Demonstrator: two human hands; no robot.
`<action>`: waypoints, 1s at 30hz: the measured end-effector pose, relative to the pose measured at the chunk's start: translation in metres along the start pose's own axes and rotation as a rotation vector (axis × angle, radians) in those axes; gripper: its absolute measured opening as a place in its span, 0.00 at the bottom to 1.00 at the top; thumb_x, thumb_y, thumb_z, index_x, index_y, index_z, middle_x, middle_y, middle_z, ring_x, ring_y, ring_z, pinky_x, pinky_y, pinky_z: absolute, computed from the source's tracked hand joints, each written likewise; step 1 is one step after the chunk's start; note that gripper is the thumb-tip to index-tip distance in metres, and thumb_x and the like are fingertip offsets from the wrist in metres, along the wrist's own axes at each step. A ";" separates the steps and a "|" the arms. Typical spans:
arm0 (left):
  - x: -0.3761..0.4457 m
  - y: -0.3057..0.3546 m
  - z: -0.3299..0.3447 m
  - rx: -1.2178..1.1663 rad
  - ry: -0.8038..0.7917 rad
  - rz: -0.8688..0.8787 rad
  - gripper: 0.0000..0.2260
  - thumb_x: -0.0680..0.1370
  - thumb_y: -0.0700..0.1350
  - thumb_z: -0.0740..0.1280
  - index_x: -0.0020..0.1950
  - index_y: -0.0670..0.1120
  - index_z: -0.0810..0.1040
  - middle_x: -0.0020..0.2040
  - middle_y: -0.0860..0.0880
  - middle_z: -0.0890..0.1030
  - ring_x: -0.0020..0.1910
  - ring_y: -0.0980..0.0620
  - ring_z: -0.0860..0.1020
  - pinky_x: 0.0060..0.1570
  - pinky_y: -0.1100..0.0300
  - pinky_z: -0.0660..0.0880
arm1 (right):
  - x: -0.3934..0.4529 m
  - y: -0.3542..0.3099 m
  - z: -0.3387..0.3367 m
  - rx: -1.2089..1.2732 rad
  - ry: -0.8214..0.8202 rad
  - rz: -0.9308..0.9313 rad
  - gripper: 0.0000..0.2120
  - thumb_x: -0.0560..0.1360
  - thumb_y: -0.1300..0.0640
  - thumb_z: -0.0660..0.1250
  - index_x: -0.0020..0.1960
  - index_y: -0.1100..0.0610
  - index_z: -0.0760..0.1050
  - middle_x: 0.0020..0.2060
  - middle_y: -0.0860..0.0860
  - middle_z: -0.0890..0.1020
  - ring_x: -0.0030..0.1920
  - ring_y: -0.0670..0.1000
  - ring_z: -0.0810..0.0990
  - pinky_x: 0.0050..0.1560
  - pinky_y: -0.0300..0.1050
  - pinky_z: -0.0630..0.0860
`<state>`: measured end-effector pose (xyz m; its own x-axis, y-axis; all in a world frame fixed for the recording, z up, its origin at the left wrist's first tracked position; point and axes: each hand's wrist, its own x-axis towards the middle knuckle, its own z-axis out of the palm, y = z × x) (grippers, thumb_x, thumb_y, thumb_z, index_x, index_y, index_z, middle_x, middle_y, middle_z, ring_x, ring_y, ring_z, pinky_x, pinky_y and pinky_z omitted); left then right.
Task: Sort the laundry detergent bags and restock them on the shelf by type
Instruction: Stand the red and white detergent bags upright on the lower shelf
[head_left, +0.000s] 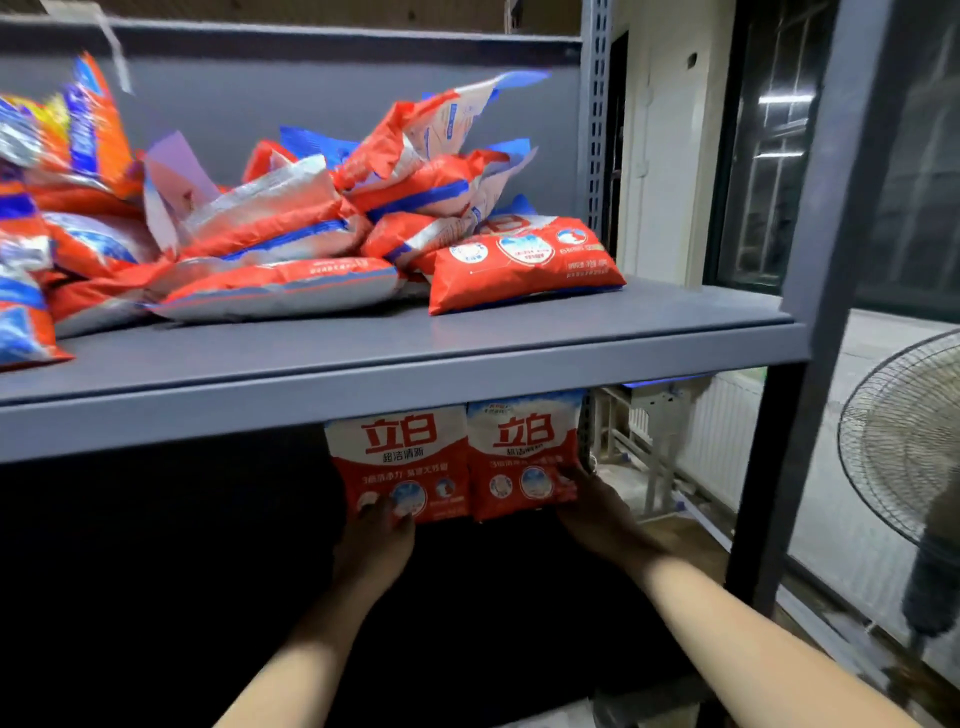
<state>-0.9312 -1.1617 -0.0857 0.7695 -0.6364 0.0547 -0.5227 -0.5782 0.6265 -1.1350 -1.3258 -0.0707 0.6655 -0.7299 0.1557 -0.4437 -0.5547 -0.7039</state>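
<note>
Soft, slumping pouches: support them low.
Your left hand (379, 525) grips the left bag (400, 462) at 6 o'clock; your right hand (592, 504) grips the right bag (524, 457) at 5 o'clock.

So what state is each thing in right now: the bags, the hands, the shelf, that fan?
Left bag: upright on the lower level, left hand at its bottom edge.
Right bag: upright beside it, right hand at its lower corner.
Pile of bags: jumbled, lying on the upper shelf.
Fan: cannot tell whether it runs.
</note>
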 end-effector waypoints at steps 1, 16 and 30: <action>-0.015 0.007 -0.010 0.024 -0.010 0.032 0.15 0.80 0.56 0.56 0.64 0.54 0.71 0.57 0.51 0.77 0.53 0.52 0.78 0.56 0.51 0.76 | -0.009 -0.008 -0.005 -0.066 -0.024 0.000 0.23 0.77 0.44 0.59 0.71 0.34 0.58 0.72 0.44 0.67 0.66 0.51 0.73 0.65 0.49 0.70; -0.186 0.114 -0.169 0.000 0.386 0.479 0.17 0.75 0.59 0.60 0.37 0.48 0.77 0.32 0.54 0.79 0.38 0.53 0.78 0.38 0.57 0.74 | -0.151 -0.178 -0.104 -0.272 0.278 -0.161 0.16 0.73 0.38 0.62 0.38 0.48 0.78 0.37 0.44 0.83 0.43 0.48 0.80 0.41 0.42 0.73; -0.042 0.188 -0.230 -0.127 0.611 0.519 0.14 0.73 0.51 0.63 0.57 0.48 0.76 0.55 0.47 0.80 0.57 0.45 0.76 0.54 0.46 0.73 | 0.007 -0.213 -0.170 -0.094 0.416 -0.014 0.23 0.75 0.47 0.63 0.65 0.58 0.70 0.60 0.57 0.77 0.62 0.59 0.73 0.58 0.49 0.71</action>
<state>-0.9773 -1.1265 0.2086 0.5241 -0.3950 0.7545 -0.8507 -0.2002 0.4861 -1.1377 -1.2806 0.1977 0.3815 -0.8102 0.4450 -0.5017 -0.5858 -0.6365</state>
